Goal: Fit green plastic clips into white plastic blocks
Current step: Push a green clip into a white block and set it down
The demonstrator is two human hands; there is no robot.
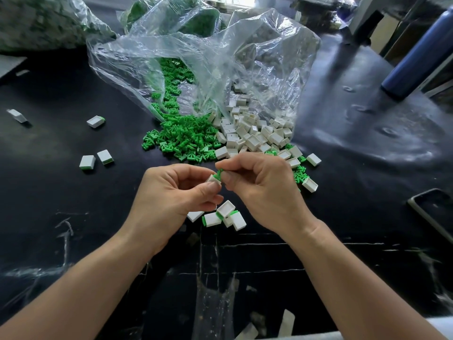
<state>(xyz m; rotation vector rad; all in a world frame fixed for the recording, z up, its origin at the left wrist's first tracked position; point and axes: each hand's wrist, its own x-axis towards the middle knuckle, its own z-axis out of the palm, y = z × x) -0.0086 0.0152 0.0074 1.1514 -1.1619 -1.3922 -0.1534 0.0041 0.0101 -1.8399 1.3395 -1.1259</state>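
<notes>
Mid-frame, left hand [176, 192] has a pinch grip on a white block [212, 179], right hand [257, 182] pinches a green clip [219, 173] touching its top edge, just above the tabletop [343, 217].

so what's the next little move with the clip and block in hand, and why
Probably push the green clip the rest of the way into the white block. The right hand pinches the clip right at the block's edge, the left hand grips the block, and most of the clip shows outside it, so it does not look seated yet.
</notes>
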